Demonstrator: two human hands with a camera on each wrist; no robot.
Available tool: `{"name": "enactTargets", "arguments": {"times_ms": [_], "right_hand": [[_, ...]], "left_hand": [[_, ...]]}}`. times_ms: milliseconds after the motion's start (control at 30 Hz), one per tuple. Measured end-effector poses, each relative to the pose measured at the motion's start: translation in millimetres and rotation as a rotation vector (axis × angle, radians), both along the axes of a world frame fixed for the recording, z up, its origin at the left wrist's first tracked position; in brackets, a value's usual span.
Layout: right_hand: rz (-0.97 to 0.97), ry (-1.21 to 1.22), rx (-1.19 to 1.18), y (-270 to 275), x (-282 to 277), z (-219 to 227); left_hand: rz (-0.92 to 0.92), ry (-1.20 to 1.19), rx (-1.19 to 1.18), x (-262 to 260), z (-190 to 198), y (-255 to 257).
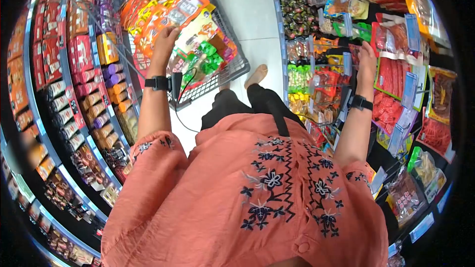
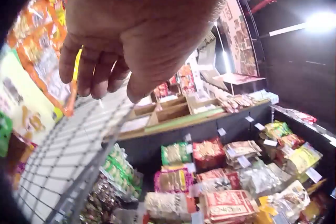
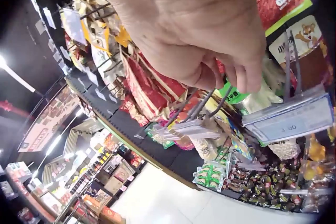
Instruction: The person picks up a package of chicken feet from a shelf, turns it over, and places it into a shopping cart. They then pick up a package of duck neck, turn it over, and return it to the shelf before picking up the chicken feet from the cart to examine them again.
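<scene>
In the head view my left hand (image 1: 164, 48) is over a shopping cart (image 1: 237, 66) heaped with snack bags, nearest an orange bag (image 1: 188, 7) and a pale bag (image 1: 194, 32). The left wrist view shows its fingers (image 2: 97, 77) hanging loosely with nothing in them, beside the bags. On the other side my right hand (image 1: 366, 66) is raised among packs hanging on the right-hand rack. Its fingers (image 3: 240, 71) are bent in the right wrist view, overlapping a green-topped pack (image 3: 233, 95). Red bags (image 1: 391, 81) of snacks hang just beside this hand.
Price tags on metal hooks (image 3: 289, 116) jut out around the right hand. Shelves of tubs and packets (image 1: 79, 69) line the left side. A pale tiled floor (image 1: 255, 15) runs between the cart and the right rack. Dark wrapped sweets (image 3: 268, 187) fill a lower bin.
</scene>
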State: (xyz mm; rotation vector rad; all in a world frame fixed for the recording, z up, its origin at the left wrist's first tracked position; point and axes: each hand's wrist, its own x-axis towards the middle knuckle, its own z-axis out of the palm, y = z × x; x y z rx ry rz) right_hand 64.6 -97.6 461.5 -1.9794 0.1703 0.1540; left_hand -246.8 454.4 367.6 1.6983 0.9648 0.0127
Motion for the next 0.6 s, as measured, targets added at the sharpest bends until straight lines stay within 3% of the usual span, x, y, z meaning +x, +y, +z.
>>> {"name": "enactTargets", "arguments": {"times_ms": [67,200,367,467,600], "right_hand": [[0.035,-0.104,-0.039,4.5,-10.1,2.6],[0.082,-0.049,0.047,45.3,-51.7,24.9],[0.164,0.025,-0.036,91.9,-96.2,39.3],[0.220,0.042,0.033,117.2,-124.8,45.7],[0.256,0.093,0.066,136.5,-147.6,38.6]], "left_hand": [[-0.061,0.091,0.056,-18.8,-29.1,16.3],[-0.242,0.116,0.022,-32.1,-75.4,20.3],[-0.381,0.293,0.051,-39.8,-143.1,13.5],[-0.556,0.399,0.175,-40.9,-144.7,7.0],[-0.479,0.385,0.226,-50.0,-160.5,-3.4]]}}
